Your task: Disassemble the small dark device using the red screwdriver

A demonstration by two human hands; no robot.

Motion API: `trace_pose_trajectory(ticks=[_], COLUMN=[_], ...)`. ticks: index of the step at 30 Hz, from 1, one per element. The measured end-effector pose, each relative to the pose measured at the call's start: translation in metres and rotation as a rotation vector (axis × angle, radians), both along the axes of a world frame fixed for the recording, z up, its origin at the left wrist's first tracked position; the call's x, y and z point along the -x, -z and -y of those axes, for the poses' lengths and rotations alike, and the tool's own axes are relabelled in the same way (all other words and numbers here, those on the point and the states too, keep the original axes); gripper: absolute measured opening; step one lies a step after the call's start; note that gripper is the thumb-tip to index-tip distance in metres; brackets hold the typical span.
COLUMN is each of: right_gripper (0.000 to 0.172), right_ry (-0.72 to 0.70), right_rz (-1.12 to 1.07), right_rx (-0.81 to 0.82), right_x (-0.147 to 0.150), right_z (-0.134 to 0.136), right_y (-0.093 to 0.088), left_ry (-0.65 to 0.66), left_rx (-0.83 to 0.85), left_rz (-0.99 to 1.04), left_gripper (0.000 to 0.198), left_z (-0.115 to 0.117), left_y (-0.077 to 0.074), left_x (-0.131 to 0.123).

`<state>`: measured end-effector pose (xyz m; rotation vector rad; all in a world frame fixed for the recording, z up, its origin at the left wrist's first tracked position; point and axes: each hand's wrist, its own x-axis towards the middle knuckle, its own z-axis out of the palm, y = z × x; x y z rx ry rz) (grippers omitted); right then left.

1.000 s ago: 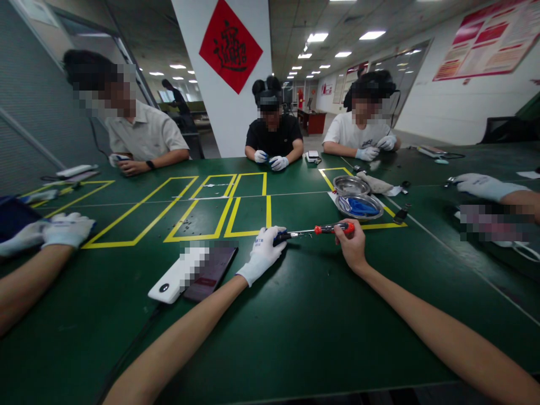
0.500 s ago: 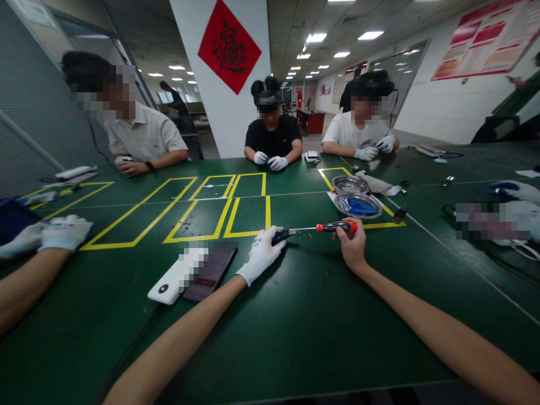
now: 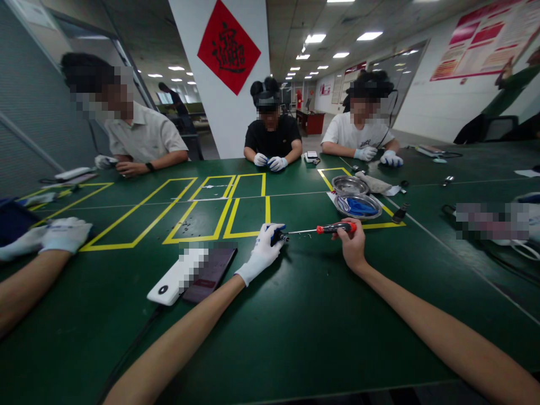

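My left hand [image 3: 263, 248], in a white glove, is closed around a small dark part with a metallic end [image 3: 280, 238]; its kind is hard to make out behind the fingers. Bare of any glove, my right hand [image 3: 352, 245] grips a screwdriver [image 3: 336, 228] by its red and black handle. The thin shaft points left, and its tip reaches the dark part or lies just beside it; I cannot tell whether they touch. Small bits lie on the green table [image 3: 320, 315] under the shaft.
Two metal bowls, the nearer [image 3: 358, 207] holding blue-and-white gloves, stand beyond my right hand. A white power bank [image 3: 171, 281] and a phone [image 3: 211, 274] lie left of my left wrist. A co-worker's gloved hands [image 3: 65, 233] rest at far left. Other people sit across the table.
The dark part in my left hand has turned, its metallic end now pointing more toward me. My right hand and the screwdriver stay nearly in place.
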<state>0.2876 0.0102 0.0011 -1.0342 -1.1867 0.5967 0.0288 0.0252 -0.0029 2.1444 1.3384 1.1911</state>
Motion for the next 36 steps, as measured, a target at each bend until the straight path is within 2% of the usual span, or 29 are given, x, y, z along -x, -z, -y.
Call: trace_pose_trajectory(ticks=[4, 14, 22, 27, 31, 36], right_gripper=[0.028, 0.029, 0.029, 0.034, 0.031, 0.03], right_ry=[-0.015, -0.039, -0.013, -0.055, 0.006, 0.072], right_rz=[0.002, 0.018, 0.088, 0.074, 0.059, -0.064], right_rx=[-0.007, -0.04, -0.022, -0.054, -0.031, -0.004], right_x=[0.002, 0.003, 0.005, 0.004, 0.003, 0.001], right_z=[0.003, 0.003, 0.006, 0.007, 0.004, -0.005], right_y=[-0.002, -0.002, -0.004, -0.003, -0.001, 0.002], left_ry=[0.027, 0.077, 0.074, 0.061, 0.057, -0.001], left_rx=[-0.03, -0.076, -0.106, -0.093, -0.079, -0.054], left_rz=[-0.007, -0.005, -0.028, -0.036, -0.025, 0.021], left_gripper=[0.037, 0.035, 0.037, 0.037, 0.035, 0.031], left_z=[0.0, -0.002, -0.001, 0.0, 0.001, -0.004], left_y=[0.001, 0.002, 0.003, 0.002, 0.001, 0.003], left_x=[0.0, 0.001, 0.001, 0.002, 0.001, 0.001])
